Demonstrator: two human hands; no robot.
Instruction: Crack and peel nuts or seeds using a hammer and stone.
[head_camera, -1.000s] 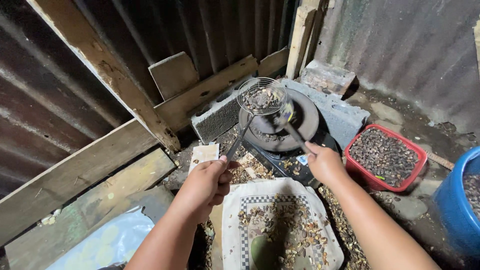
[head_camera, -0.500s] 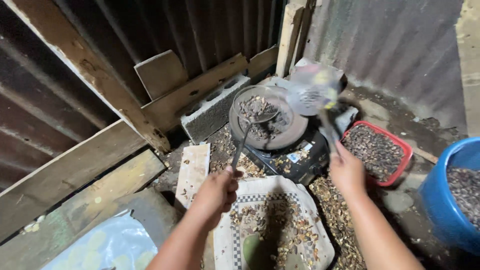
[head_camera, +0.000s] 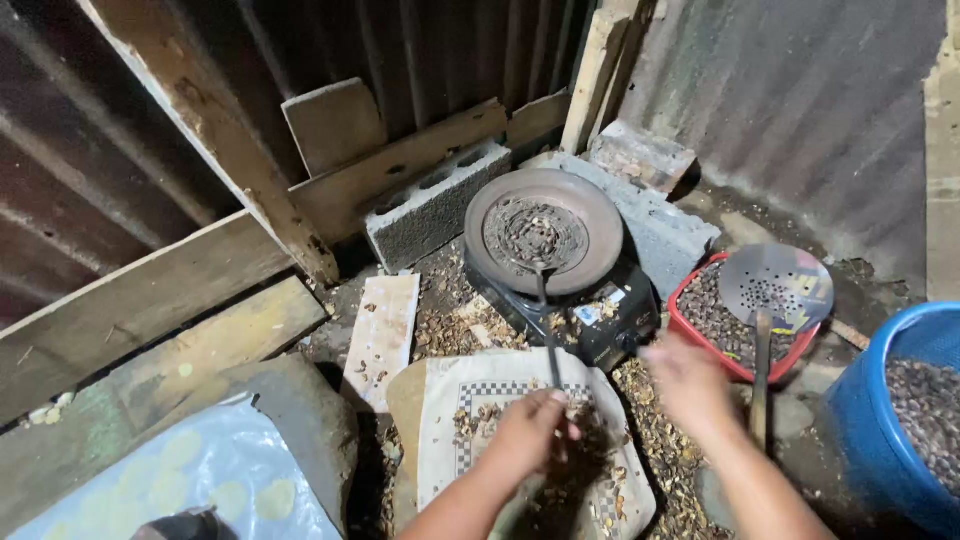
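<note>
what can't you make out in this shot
- Head view: right hand is motion-blurred, so its grip on the perforated skimmer is unclear.
- Left hand covers the end of the thin tool handle.
- Blue bucket is cut off by the right edge.
- The small bits in the round pan are too small to identify.

Rust-brown round pan (head_camera: 545, 232) holding dark brown nuts, over a black stove (head_camera: 590, 320). Grey concrete blocks (head_camera: 430, 205) behind. Red basket (head_camera: 735, 320) filled with dark brown nuts; silvery perforated skimmer (head_camera: 776, 286) dotted with small holes above it. Blue barrel (head_camera: 890, 420) at far right. Cream cloth (head_camera: 520, 440) with a black-and-white checkered border, strewn with tan shells. Pale blue-white plastic sheet (head_camera: 190, 475) with yellowish spots, lower left.
</note>
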